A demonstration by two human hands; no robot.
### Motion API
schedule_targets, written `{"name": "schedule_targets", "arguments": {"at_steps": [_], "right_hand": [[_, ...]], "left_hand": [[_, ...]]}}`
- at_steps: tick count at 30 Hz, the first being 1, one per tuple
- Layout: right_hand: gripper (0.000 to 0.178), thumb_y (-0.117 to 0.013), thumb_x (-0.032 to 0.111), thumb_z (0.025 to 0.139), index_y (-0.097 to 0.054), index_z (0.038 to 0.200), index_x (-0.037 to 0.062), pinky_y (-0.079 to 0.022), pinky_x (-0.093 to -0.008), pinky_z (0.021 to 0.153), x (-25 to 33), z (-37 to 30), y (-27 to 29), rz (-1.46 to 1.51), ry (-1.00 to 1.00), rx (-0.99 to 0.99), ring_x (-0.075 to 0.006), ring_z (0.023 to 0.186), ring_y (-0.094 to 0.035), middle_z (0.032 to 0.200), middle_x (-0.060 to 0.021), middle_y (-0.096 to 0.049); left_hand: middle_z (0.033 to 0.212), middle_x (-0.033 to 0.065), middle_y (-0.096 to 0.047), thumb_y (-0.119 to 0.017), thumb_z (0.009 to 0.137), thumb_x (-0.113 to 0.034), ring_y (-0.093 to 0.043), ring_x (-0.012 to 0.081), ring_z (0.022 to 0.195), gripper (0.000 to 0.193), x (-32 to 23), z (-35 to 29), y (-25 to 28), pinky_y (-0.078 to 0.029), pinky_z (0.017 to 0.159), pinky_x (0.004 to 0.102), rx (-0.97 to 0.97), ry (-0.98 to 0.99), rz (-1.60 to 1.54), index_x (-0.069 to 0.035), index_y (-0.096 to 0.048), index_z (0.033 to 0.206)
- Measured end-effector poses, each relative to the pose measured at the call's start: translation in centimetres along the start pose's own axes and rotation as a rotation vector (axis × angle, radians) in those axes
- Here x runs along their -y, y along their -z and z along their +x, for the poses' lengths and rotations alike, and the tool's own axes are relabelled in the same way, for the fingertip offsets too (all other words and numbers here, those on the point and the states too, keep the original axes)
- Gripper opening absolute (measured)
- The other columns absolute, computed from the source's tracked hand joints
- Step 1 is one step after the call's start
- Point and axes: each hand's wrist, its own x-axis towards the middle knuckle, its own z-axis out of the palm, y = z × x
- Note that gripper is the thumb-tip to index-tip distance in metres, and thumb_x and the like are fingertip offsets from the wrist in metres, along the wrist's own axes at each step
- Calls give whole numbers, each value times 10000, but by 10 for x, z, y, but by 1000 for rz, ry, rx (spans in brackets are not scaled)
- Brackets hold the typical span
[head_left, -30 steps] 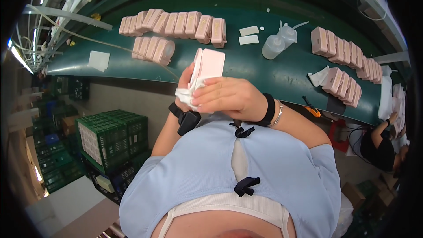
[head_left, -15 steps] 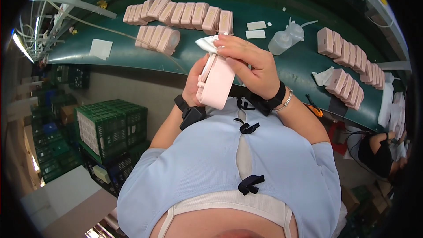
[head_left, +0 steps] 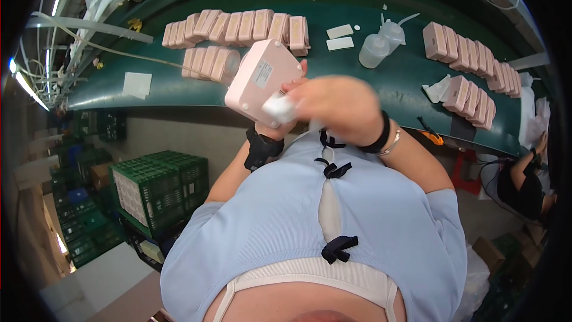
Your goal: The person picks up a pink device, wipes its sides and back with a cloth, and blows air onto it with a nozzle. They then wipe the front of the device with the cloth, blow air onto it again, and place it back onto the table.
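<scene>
My left hand (head_left: 274,130) grips a pink, box-shaped plastic device (head_left: 247,92) from beneath. A flat face with small round feet and a pale label (head_left: 264,74) is turned up. Most of that hand's fingers are hidden behind the device; some fingertips show at its right edge. My right hand (head_left: 342,107), blurred by motion, pinches a white cloth (head_left: 279,107) against the device's lower right edge. Both hands are held in front of my chest, at the near edge of the green table (head_left: 298,89).
Rows of similar pink devices (head_left: 246,27) stand at the back left, with more (head_left: 459,53) on the right. Translucent squeeze bottles (head_left: 375,49), white pads (head_left: 339,43) and an orange-handled tool (head_left: 431,135) lie about. Green crates (head_left: 158,191) are stacked lower left; another person's arm (head_left: 523,170) shows at right.
The device has been raised leftward and turned, so its labelled face now shows. My right hand and the cloth have moved down, from its top end to that face.
</scene>
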Motion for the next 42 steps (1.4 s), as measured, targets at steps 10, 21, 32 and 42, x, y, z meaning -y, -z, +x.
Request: {"name": "schedule_targets", "arguments": {"at_steps": [10,21,32,42], "right_hand": [[297,-643,95,921,-606,1198,-7,-475,-234,852,-71,-153,26,66,-1179,-562,-114,968,-609,1078,-54,-673],[388,-725,212,875,-550,1200,93,-521,-306,778,-22,-459,12,684,-1830,-1527,-196,956,-579,1112,-75,-558],[719,-561,580,929,-362,1460,139,-381,-404,1068,-3,-497,51,345,-1393,-1575,-264,1436,-314,1601,-58,-255],[681,-606,521,930,-412,1392,61,-466,-312,913,-16,-489,66,54,-1546,-1597,-202,1161,-528,1353,-101,-518]], "left_hand": [[990,91,-427,-464,989,-163,-578,171,803,478,18,-10,-35,-543,653,320,130,359,-302,32,-382,1418],[951,69,-468,-445,1004,-167,-591,153,764,429,1,-5,-34,-528,692,291,34,377,-197,31,-430,1384],[927,59,-471,-418,1013,-198,-585,145,744,402,-26,-25,-20,-518,696,293,-99,380,-179,11,-461,1354],[931,58,-469,-406,1017,-208,-585,144,746,411,-46,-61,-19,-513,720,301,-56,270,-227,6,-455,1365]]}}
